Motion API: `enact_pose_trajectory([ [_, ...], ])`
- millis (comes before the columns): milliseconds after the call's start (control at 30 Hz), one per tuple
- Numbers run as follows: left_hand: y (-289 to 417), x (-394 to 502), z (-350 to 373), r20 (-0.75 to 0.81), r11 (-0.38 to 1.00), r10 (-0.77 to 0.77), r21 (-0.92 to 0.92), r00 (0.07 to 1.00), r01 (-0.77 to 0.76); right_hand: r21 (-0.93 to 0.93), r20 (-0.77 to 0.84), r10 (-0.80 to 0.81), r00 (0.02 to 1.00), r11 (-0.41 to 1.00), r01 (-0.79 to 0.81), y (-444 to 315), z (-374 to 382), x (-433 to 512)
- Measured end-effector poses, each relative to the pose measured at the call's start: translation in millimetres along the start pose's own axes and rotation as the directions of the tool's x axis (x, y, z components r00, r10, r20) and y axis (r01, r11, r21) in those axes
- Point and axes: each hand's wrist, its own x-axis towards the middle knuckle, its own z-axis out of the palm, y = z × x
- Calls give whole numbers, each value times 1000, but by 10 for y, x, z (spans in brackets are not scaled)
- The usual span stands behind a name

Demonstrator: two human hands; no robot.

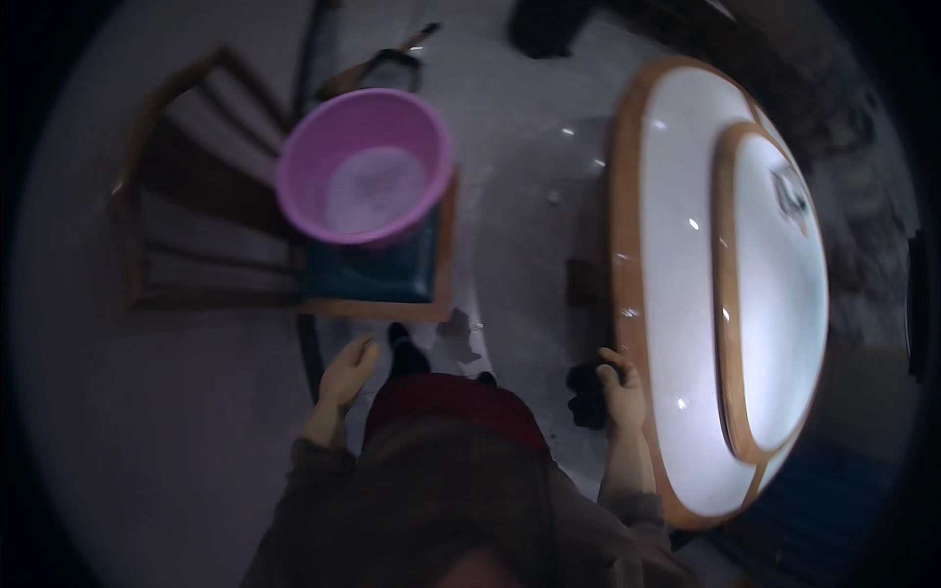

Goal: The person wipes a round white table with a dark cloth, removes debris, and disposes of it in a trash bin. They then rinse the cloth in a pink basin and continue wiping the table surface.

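My left hand [349, 375] hangs low beside my body with loosely bent fingers and nothing visible in it. It is nearest to the front corner of a wooden chair [445, 294], a little apart from it. On the chair's dark teal seat [367, 273] rests a pink plastic basin [294, 184] with whitish contents, perhaps soapy water. My right hand [623, 397] is beside the wooden rim of a white-topped table [680, 294], thumb and forefinger apart. A black two-lobed thing [586, 397] shows just left of that hand, seemingly below it; contact cannot be made out.
The table has a raised inner panel [779, 316] with a grey mark or item [790, 192] on it. Past the basin is a blurred brown thing with a dark handle [393, 62]. A dark object [548, 29] stands on the glossy tiled floor [514, 220] at the far side.
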Motion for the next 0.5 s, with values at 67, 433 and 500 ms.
enact_pose_trajectory([
  [67, 331, 156, -314, 18, 991, 117, -64, 993, -115, 215, 98, -129, 987, 971, 105, -492, 317, 6],
  [433, 289, 163, -741, -52, 919, -112, -384, 992, 83, 323, 540, -670, 509, 723, 610, -2899, 3224, 870],
  [500, 19, -26, -593, -177, 907, -177, -411, 968, 90, 88, 716, -538, 444, 702, 707, -2921, 3662, 1271],
])
